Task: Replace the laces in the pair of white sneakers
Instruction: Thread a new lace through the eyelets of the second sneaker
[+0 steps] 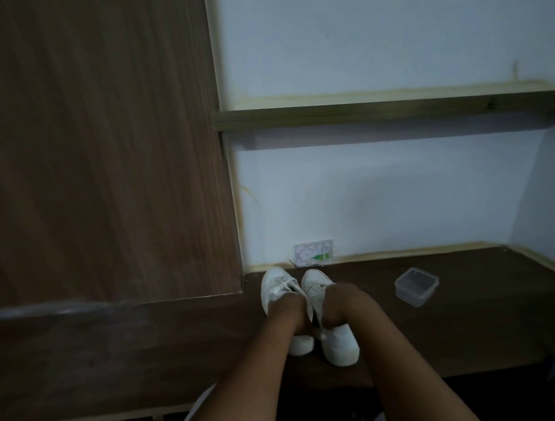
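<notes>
Head view: two white sneakers [304, 307] sit side by side on a dark wooden desk [463, 329], toes at 12 o'clock. Left hand [292, 313] and right hand [342, 305] rest on them; finger grip cannot be told. A clear plastic container [416, 286] lies at 3 o'clock.

Dim, underexposed frame with a cool bluish cast on the wall [379, 200]; no lamp or glare visible, and the shelf [376, 112] throws a soft shadow band just beneath it. The dark worktop [481, 329] loses detail, and the white sneakers [307, 300] are the brightest patch. Soft overall, hands [330, 306] smeared, straight edges bowed by wide-angle distortion near the borders.
</notes>
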`<action>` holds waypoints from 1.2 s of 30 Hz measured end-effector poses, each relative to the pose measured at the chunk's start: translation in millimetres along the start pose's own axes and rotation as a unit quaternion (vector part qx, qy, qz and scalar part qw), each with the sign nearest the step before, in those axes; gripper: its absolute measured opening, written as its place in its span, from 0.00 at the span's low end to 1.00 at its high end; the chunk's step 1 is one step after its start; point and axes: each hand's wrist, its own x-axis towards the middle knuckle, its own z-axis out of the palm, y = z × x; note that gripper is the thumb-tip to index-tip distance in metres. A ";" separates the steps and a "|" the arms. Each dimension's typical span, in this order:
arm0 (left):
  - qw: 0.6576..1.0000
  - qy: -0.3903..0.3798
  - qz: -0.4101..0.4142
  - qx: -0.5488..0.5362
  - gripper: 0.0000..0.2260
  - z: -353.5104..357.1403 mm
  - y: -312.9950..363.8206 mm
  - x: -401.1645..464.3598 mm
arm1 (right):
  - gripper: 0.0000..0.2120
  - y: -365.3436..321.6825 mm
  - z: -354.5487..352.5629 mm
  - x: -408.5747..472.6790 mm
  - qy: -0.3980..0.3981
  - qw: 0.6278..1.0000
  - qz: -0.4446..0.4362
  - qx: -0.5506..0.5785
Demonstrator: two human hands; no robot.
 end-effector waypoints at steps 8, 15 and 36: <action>0.993 0.047 -0.048 -0.094 0.28 13.9 3.2 -5.3 | 0.37 -8.4 18.7 -19.0 -0.059 0.998 0.018 -0.024; 0.982 0.120 -0.040 -0.141 0.21 -5.4 12.9 -27.2 | 0.27 0.3 9.8 -58.1 0.088 0.996 -0.019 -0.004; 0.863 0.147 0.472 -0.100 0.11 -68.9 350.7 -136.8 | 0.19 231.7 -29.1 -283.7 0.225 0.907 0.356 0.010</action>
